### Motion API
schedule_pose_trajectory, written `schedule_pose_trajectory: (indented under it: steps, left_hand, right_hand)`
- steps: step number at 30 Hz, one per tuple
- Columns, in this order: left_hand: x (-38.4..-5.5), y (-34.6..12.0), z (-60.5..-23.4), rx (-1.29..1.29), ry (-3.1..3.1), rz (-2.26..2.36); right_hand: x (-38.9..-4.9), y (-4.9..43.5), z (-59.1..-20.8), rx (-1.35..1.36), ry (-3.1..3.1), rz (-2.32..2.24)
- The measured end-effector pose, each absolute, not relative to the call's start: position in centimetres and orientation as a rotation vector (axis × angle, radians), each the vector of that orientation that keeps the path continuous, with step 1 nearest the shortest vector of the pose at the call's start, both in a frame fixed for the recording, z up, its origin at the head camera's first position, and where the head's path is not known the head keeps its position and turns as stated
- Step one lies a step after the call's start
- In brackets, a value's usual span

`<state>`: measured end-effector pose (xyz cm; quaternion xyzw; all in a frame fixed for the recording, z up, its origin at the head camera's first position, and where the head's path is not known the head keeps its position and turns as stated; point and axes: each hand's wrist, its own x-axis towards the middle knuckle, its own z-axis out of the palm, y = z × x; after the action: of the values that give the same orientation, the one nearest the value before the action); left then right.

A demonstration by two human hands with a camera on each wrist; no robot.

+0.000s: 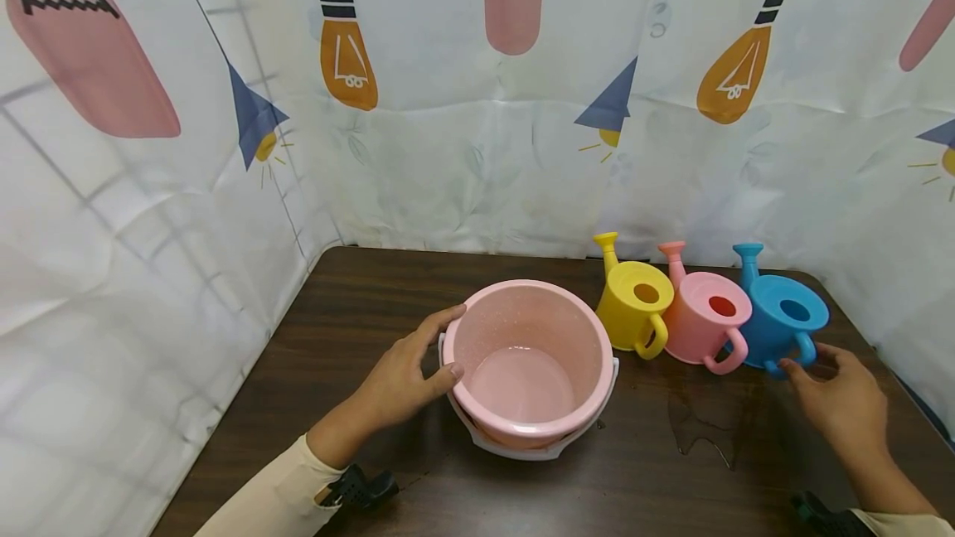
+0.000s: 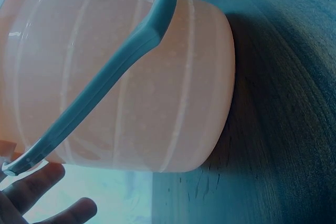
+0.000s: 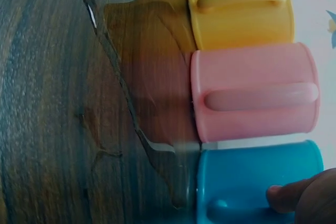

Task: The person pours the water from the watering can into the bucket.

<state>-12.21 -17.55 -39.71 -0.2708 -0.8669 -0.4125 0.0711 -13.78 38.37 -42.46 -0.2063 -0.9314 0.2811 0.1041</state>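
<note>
A pink bucket (image 1: 533, 429) stands upright on the table, with a little clear liquid on its bottom. My left hand (image 1: 403, 375) touches its left rim, thumb and fingers spread along the edge. Two lower fingers stick out past the handle's pivot in the left wrist view, where the bucket's pale handle (image 2: 110, 80) hangs down its side. To the right, my right hand (image 1: 850, 396) grips the handle of a blue watering can (image 1: 768, 321). Its thumb (image 3: 286, 195) lies at that handle; the other fingers are mostly hidden.
A pink watering can (image 1: 705, 313) and a yellow watering can (image 1: 627, 309) stand in a row left of the blue one, handles toward me. Spilled liquid (image 1: 701, 429) lies on the dark table (image 1: 313, 355) before them. A patterned curtain (image 1: 462, 147) hangs behind.
</note>
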Motion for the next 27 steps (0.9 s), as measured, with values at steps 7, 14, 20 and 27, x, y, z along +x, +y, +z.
schedule_pose_trajectory:
  steps: [7,14,20,27]
  left_hand:
    - [-12.2,-17.54,-39.81,-0.807,-2.605,-1.245]
    - [-12.06,-17.51,-39.7,-0.788,-2.621,-1.246]
    - [-12.06,-17.49,-39.65,-0.785,-2.621,-1.24]
    - [-12.05,-17.53,-39.6,-0.786,-2.618,-1.236]
  right_hand:
    - [-14.19,37.99,-42.99,-0.617,-2.769,0.85]
    - [-13.94,37.72,-43.31,-0.564,-2.724,0.822]
    - [-13.89,37.56,-43.39,-0.631,-2.663,0.813]
    - [-14.08,37.81,-43.39,-0.62,-2.607,0.777]
